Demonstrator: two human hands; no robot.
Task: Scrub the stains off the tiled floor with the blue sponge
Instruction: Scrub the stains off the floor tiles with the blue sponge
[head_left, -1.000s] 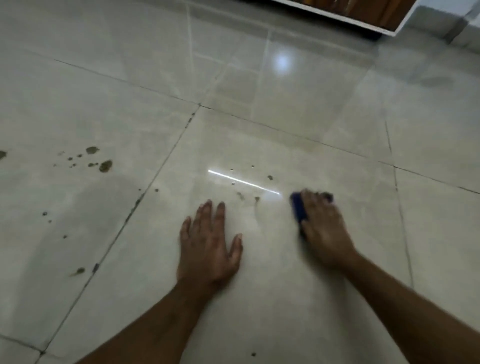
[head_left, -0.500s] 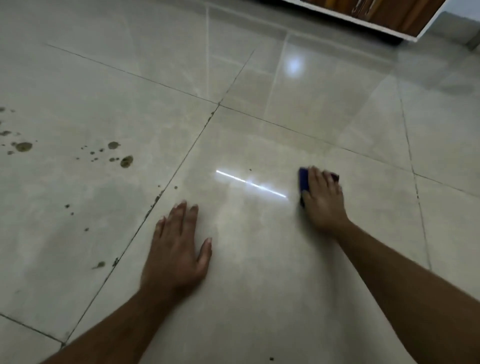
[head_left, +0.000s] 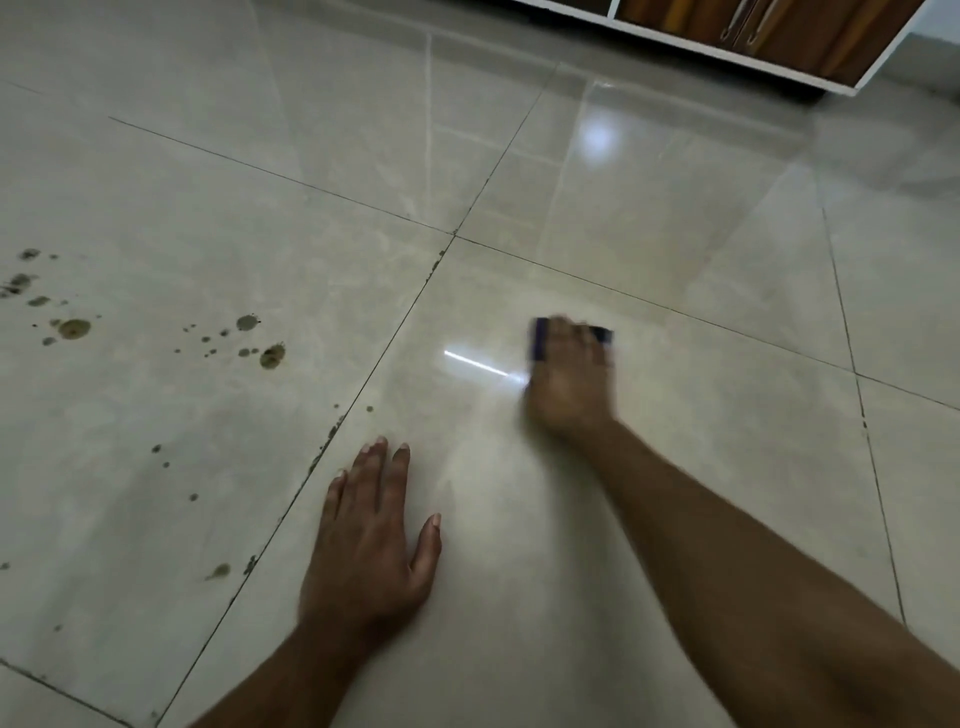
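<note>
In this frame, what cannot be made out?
- Sponge: head view, mostly under the right hand; both motion-blurred, so the grip is unclear.
- Cabinet: cut off by the top edge.
- Stains: run off the left edge.
- Left hand: palm contact with the floor hidden.

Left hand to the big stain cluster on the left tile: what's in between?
Head view: between the left hand and the stain cluster runs a dirty grout line, then tile with a few small specks. No objects.
</note>
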